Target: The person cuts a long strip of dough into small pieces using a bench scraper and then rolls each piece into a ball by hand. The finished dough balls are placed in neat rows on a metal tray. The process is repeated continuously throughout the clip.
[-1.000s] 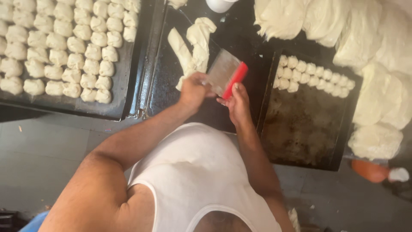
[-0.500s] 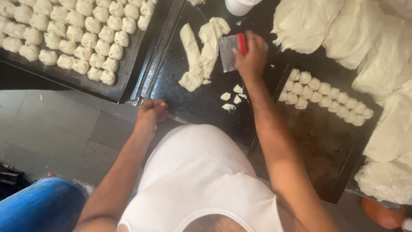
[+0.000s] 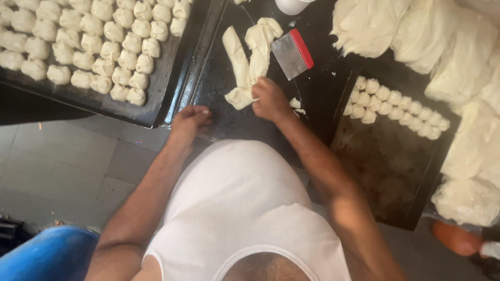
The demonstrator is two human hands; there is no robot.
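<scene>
My right hand grips the near end of a long strip of pale dough lying on a dark metal work tray. A second, folded strip of dough lies beside it. My left hand rests with curled fingers on the tray's near edge, holding nothing I can see. A metal dough scraper with a red handle lies flat on the tray just beyond my right hand. A few small cut dough bits sit to the right of that hand.
A dark baking tray on the left is packed with several rows of dough balls. Another tray on the right carries two rows of balls. Big dough lumps pile at the right. Grey floor tiles lie below.
My right hand put down the scraper and came back to grasp the end of the dough strip. My left hand moved from the dough to the tray's near edge.
</scene>
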